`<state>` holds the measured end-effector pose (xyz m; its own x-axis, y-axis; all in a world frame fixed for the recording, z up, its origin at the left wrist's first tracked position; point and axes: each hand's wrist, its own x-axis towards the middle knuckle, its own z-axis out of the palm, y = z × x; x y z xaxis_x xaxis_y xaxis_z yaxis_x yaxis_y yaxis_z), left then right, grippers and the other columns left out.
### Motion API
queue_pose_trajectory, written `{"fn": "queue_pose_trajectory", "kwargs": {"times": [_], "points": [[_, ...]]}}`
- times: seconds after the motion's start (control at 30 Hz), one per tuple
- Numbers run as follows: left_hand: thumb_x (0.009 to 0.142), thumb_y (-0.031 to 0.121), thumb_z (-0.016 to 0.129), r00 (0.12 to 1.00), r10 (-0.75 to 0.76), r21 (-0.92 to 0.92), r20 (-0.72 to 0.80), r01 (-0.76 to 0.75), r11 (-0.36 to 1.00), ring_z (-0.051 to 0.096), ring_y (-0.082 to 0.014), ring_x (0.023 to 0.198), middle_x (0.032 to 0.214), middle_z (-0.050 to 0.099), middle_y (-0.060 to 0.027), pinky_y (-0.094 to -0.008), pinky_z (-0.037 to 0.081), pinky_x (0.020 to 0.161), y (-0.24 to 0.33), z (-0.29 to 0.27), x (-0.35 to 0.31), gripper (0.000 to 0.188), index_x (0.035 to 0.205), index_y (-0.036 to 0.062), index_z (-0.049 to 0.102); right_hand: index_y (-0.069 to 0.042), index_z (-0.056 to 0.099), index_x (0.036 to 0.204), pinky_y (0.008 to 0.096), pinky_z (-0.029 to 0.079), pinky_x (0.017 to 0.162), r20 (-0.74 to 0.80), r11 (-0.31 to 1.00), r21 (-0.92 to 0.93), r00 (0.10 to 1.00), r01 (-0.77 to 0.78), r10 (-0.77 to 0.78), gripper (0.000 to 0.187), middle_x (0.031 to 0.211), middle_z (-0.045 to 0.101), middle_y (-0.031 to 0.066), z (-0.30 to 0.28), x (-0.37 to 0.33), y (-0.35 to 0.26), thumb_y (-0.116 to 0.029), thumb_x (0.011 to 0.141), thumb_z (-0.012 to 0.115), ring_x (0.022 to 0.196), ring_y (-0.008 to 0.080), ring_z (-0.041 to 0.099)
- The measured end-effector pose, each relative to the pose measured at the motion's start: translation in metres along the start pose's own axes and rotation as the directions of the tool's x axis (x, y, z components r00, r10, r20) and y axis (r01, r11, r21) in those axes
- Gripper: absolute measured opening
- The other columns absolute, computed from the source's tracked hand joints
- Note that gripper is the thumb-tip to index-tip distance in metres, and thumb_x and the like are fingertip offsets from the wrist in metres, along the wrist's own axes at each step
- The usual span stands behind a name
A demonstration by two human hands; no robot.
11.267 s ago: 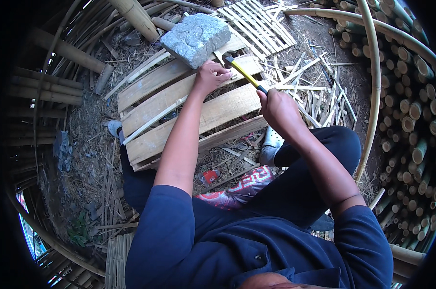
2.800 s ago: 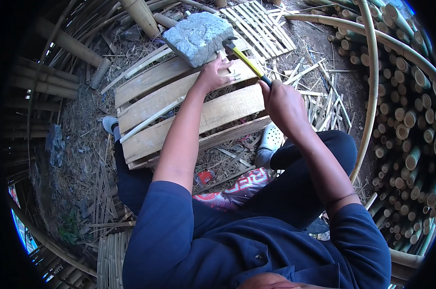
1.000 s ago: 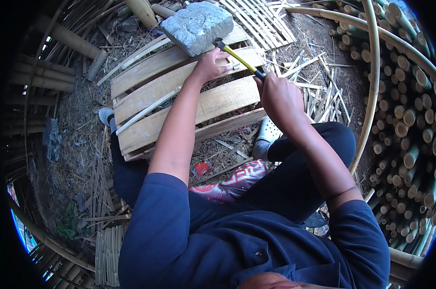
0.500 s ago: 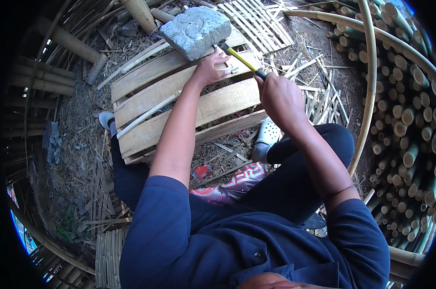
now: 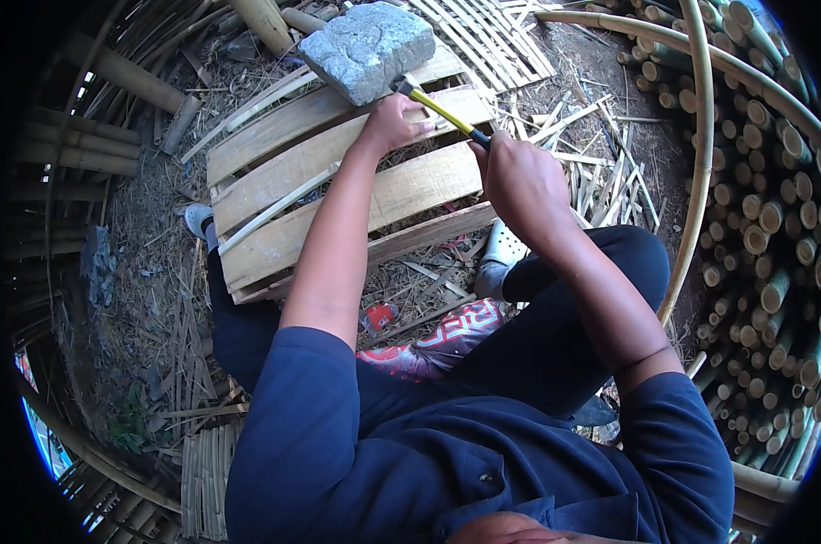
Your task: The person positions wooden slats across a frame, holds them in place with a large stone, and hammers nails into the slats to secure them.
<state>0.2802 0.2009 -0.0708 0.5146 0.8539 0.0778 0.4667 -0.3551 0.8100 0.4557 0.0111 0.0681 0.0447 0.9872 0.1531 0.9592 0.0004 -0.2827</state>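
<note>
My right hand (image 5: 527,181) is wrapped round the dark grip of a hammer (image 5: 445,112) with a yellow shaft. The hammer's head is beside the fingers of my left hand (image 5: 395,125), at the near edge of a rough grey stone block (image 5: 370,50). The left fingers are bent together low over the slats; whatever they pinch is too small to make out. Beneath them is a slatted wooden crate (image 5: 420,186) with pale boards and gaps. The stone rests on its far part. A thin pale strip (image 5: 279,208) lies across the crate's left boards.
A slatted panel (image 5: 483,45) lies beyond the crate. Loose strips (image 5: 610,181) litter the ground to its right. A curved bamboo pole (image 5: 701,172) stands before stacked bamboo poles (image 5: 764,218). Near my legs lie a red wrapper (image 5: 380,316) and a bundle of strips (image 5: 206,485).
The hammer's head has shifted left, toward the fingers of my left hand, and my right hand has moved slightly left and up with it. My left hand stays nearly in place.
</note>
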Motion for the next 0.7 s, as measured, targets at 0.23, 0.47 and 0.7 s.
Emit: {"fn": "queue_pose_trajectory", "kwargs": {"times": [0.23,0.47,0.7], "points": [[0.077,0.026,0.087,0.996,0.069,0.022,-0.057,-0.067,0.997,0.068,-0.0283,0.119,0.120,0.073,-0.0184,-0.0370,0.050,0.103,-0.005,-0.003,-0.004,0.058,0.123,0.0005,0.063,-0.001,0.068,0.080,0.0470,0.055,0.059,0.068,0.996,-0.055,0.995,-0.072,0.076,0.042,0.069,0.069,0.0186,-0.007,0.004,-0.003,-0.034,0.103,0.057,0.065,0.0375,0.071],[0.078,0.022,0.085,0.999,-0.051,0.010,0.007,0.051,0.999,0.062,-0.0267,0.128,0.133,0.069,-0.0167,-0.0357,0.044,0.111,0.009,-0.003,-0.002,0.076,0.143,0.0002,0.054,0.001,0.066,0.082,0.0525,0.053,0.062,0.103,0.994,-0.030,0.989,-0.102,0.105,0.048,0.068,0.066,0.0232,0.000,0.003,0.009,-0.039,0.105,0.053,0.065,0.0428,0.068],[0.075,0.020,0.089,0.994,0.059,0.000,0.092,-0.059,0.998,0.053,-0.0224,0.139,0.142,0.063,-0.0121,-0.0363,0.036,0.120,0.016,-0.013,-0.009,0.069,0.138,0.0090,0.064,0.003,0.069,0.083,0.0530,0.055,0.068,-0.010,0.986,0.047,0.987,-0.157,0.158,0.049,0.075,0.069,0.0254,-0.006,0.011,0.012,-0.039,0.104,0.053,0.072,0.0442,0.069]]}}
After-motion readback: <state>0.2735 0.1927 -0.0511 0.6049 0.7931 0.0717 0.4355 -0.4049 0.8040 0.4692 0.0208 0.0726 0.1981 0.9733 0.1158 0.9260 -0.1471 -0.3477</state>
